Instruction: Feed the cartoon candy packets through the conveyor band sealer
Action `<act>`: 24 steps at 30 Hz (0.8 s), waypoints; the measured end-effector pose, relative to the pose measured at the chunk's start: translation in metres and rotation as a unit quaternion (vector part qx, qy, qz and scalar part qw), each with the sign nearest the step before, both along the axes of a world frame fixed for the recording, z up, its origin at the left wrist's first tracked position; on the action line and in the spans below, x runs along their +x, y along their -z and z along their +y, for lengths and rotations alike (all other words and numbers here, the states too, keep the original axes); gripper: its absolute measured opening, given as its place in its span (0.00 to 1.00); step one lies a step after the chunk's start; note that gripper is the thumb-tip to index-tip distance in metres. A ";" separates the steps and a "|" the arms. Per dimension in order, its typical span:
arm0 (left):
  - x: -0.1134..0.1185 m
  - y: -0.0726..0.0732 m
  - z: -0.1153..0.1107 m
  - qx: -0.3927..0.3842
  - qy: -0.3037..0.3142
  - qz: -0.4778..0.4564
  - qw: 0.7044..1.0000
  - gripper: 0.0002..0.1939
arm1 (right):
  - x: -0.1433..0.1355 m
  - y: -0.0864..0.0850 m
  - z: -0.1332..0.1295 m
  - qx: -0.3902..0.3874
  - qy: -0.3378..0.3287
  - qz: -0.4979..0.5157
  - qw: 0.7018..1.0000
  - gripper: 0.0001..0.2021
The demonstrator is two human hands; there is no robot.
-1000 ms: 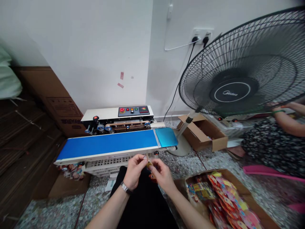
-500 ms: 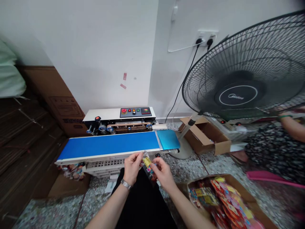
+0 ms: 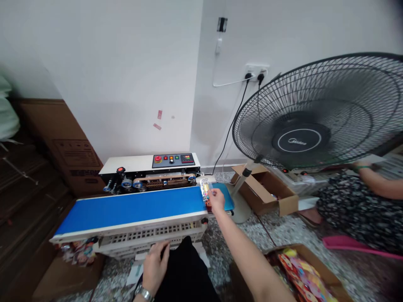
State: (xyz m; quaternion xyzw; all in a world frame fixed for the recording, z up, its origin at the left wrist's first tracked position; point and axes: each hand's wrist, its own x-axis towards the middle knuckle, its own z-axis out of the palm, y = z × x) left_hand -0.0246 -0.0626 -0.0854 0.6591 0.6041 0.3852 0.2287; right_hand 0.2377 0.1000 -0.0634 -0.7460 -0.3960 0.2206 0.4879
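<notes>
My right hand (image 3: 217, 201) is closed on the lower right part of a small clear plastic packet (image 3: 205, 189) with yellow and colourful contents. The packet is over the right end of the blue conveyor belt (image 3: 135, 209), where the belt meets a shiny blue end plate (image 3: 226, 195). Behind the belt stands a band sealing machine (image 3: 135, 165) with rollers and a lit control panel (image 3: 174, 160). My left hand (image 3: 155, 264), with a metal watch at the wrist, is loosely curled above my dark-clothed lap, with a gap between thumb and fingers. Nothing shows in it.
A large black fan (image 3: 302, 134) stands at the right. Near its pole sits an open cardboard box (image 3: 267, 188). Another box (image 3: 333, 272) at lower right holds colourful packets. A white crate (image 3: 151, 235) is below the belt. A co-worker's arm (image 3: 378, 178) shows at far right.
My right hand has carried the packet forward from above my lap to the belt's right end. My left hand has let go of it and drawn back lower left. The view has tilted up.
</notes>
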 end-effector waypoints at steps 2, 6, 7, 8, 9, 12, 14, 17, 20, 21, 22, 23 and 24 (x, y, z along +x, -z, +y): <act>0.003 0.001 -0.002 0.015 0.021 0.035 0.999 0.11 | -0.002 0.000 0.014 -0.010 0.018 -0.021 1.000 0.10; 0.005 -0.003 0.000 0.028 0.034 0.067 0.997 0.11 | -0.013 0.000 0.030 -0.034 0.024 -0.046 0.998 0.07; 0.005 -0.004 0.001 0.027 0.033 0.072 0.996 0.11 | -0.016 0.001 0.032 -0.040 0.021 -0.051 0.998 0.06; 0.005 -0.004 0.001 0.025 0.031 0.076 0.996 0.11 | -0.020 0.001 0.033 -0.046 0.016 -0.055 0.997 0.06; 0.005 -0.004 0.001 0.023 0.030 0.080 0.996 0.11 | -0.025 0.001 0.034 -0.050 0.010 -0.059 0.997 0.06; 0.005 -0.004 0.000 0.021 0.032 0.090 0.995 0.12 | -0.039 -0.003 0.037 -0.056 -0.018 -0.070 0.996 0.05; 0.006 -0.004 0.000 0.024 0.036 0.097 0.994 0.12 | -0.052 -0.010 0.039 -0.054 -0.049 -0.073 0.995 0.06; 0.006 -0.004 0.002 0.022 0.042 0.116 0.992 0.12 | -0.075 -0.023 0.030 -0.038 -0.110 -0.072 0.991 0.13; 0.003 -0.003 0.002 0.020 0.052 0.134 0.989 0.12 | -0.088 -0.033 -0.007 -0.014 -0.173 -0.071 0.982 0.16; 0.001 -0.003 0.002 0.018 0.055 0.139 0.989 0.12 | -0.087 -0.034 -0.026 -0.003 -0.202 -0.071 0.977 0.17; 0.000 -0.003 0.001 0.017 0.061 0.143 0.988 0.12 | -0.082 -0.035 -0.048 0.021 -0.257 -0.079 0.963 0.17; -0.001 -0.004 0.001 0.016 0.063 0.146 0.987 0.12 | -0.075 -0.035 -0.072 0.044 -0.303 -0.084 0.948 0.16; -0.002 -0.004 0.001 0.014 0.063 0.148 0.987 0.13 | -0.064 -0.034 -0.098 0.063 -0.330 -0.089 0.938 0.15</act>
